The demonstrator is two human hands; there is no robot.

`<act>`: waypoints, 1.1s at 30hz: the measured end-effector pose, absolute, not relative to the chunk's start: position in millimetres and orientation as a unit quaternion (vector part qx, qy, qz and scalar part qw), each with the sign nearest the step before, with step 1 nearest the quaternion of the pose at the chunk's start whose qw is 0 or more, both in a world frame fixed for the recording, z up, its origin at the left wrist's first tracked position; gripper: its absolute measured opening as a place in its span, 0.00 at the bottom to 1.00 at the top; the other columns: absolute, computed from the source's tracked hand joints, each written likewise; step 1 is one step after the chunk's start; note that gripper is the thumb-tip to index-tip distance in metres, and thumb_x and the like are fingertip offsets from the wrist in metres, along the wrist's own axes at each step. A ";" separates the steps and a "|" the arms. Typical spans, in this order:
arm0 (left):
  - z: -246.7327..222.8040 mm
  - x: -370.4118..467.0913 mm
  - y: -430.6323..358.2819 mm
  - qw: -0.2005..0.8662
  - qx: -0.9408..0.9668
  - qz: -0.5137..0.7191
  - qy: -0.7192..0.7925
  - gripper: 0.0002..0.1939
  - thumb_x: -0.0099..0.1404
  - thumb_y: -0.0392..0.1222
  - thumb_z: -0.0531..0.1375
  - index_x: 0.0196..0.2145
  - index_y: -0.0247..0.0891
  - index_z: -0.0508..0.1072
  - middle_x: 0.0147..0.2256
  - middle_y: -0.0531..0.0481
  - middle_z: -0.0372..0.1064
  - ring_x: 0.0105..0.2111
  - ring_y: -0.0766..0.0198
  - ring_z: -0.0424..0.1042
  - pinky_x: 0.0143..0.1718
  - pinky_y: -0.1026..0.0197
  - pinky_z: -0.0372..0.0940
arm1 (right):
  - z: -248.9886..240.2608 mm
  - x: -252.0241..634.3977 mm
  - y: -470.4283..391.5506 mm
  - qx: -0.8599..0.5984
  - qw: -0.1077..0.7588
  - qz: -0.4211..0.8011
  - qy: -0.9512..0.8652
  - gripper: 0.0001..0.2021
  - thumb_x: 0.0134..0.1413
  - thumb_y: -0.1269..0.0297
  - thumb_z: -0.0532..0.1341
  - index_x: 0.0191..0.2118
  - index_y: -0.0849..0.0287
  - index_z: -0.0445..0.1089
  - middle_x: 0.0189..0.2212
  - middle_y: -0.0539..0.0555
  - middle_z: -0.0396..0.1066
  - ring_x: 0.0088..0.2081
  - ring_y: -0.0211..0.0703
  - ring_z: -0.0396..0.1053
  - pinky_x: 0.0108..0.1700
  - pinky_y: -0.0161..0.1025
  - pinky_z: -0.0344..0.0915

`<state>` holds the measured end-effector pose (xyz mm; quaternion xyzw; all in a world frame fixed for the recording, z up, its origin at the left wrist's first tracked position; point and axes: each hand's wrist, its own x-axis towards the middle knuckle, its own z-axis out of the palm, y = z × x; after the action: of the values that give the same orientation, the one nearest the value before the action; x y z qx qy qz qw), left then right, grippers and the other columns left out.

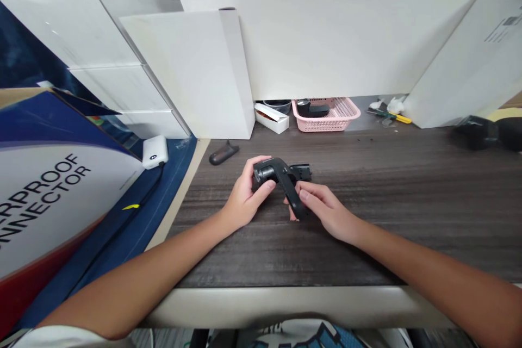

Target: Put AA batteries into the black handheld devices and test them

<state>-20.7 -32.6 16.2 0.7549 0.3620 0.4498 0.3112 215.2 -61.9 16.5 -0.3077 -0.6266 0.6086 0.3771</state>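
A black plastic device (281,179) with a round knurled end and an angled arm rests low over the dark wood table (367,228). My left hand (244,196) grips its round end, thumb across the front. My right hand (324,209) pinches the lower end of the angled arm. A flat black part of the device sticks out behind, towards the wall.
A pink basket (328,114) with dark items stands at the wall, next to a small white box (271,118). A black oval piece (222,155) lies left of my hands. White boxes (196,70) lean left and right; a black object (487,131) lies far right.
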 end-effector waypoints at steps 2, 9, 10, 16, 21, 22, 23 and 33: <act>14.9 -21.2 -31.7 0.309 0.753 0.457 0.359 0.26 0.76 0.52 0.59 0.65 0.38 0.62 0.59 0.39 0.68 0.57 0.53 0.70 0.60 0.52 0.63 | 18.3 216.7 -64.1 -0.289 0.380 0.592 -0.649 0.22 0.69 0.42 0.60 0.35 0.58 0.67 0.30 0.51 0.67 0.33 0.41 0.64 0.38 0.38 0.63; 11.8 -22.8 -30.7 0.307 0.761 0.465 0.334 0.28 0.76 0.54 0.59 0.66 0.37 0.60 0.60 0.38 0.65 0.59 0.52 0.67 0.63 0.52 0.61 | 16.4 221.1 -66.7 -0.226 0.392 0.517 -0.727 0.21 0.67 0.41 0.62 0.40 0.56 0.66 0.33 0.51 0.66 0.34 0.42 0.62 0.38 0.39 0.62; 11.2 -23.0 -30.1 0.313 0.759 0.465 0.331 0.28 0.76 0.54 0.59 0.65 0.37 0.60 0.60 0.39 0.66 0.59 0.52 0.68 0.62 0.52 0.61 | 16.2 221.2 -66.8 -0.219 0.398 0.502 -0.736 0.21 0.65 0.41 0.64 0.42 0.56 0.67 0.34 0.51 0.67 0.34 0.42 0.63 0.38 0.39 0.63; 11.3 -21.5 -27.5 0.417 0.738 0.408 0.339 0.23 0.73 0.57 0.61 0.55 0.38 0.67 0.44 0.47 0.72 0.42 0.59 0.71 0.47 0.59 0.66 | 17.5 219.8 -68.0 -0.302 0.413 0.384 -0.769 0.11 0.65 0.54 0.67 0.41 0.55 0.68 0.31 0.49 0.69 0.31 0.40 0.65 0.36 0.38 0.64; 7.9 -22.2 -26.3 0.477 0.712 0.342 0.385 0.23 0.70 0.60 0.64 0.47 0.38 0.67 0.32 0.53 0.70 0.29 0.64 0.69 0.32 0.64 0.63 | 17.1 221.2 -66.6 -0.363 0.441 0.354 -0.741 0.15 0.72 0.53 0.59 0.35 0.56 0.70 0.30 0.51 0.72 0.31 0.41 0.69 0.35 0.39 0.64; 6.7 -22.5 -25.9 0.485 0.704 0.335 0.397 0.24 0.70 0.61 0.64 0.46 0.38 0.67 0.30 0.54 0.68 0.27 0.65 0.69 0.30 0.64 0.62 | 16.2 221.7 -66.1 -0.371 0.443 0.349 -0.738 0.16 0.73 0.52 0.59 0.36 0.57 0.71 0.30 0.51 0.73 0.31 0.41 0.69 0.35 0.39 0.64; 5.9 -22.5 -25.6 0.489 0.696 0.333 0.407 0.24 0.69 0.62 0.64 0.45 0.38 0.66 0.29 0.55 0.67 0.25 0.66 0.68 0.28 0.65 0.61 | 15.1 222.1 -65.7 -0.379 0.443 0.346 -0.735 0.16 0.73 0.51 0.58 0.36 0.57 0.72 0.31 0.51 0.73 0.31 0.41 0.69 0.35 0.40 0.64; 18.9 -18.8 -30.3 0.485 0.712 0.301 0.409 0.32 0.74 0.68 0.51 0.29 0.35 0.69 0.21 0.55 0.59 0.20 0.69 0.58 0.23 0.63 0.52 | 13.5 221.6 -59.7 -0.392 0.531 0.264 -0.703 0.20 0.62 0.58 0.69 0.56 0.53 0.67 0.44 0.53 0.73 0.41 0.45 0.71 0.44 0.43 0.70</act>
<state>-18.8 -30.3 18.9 0.7117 0.4089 0.3013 0.4852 221.6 -59.7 13.5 -0.3923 -0.7033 0.2645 0.5306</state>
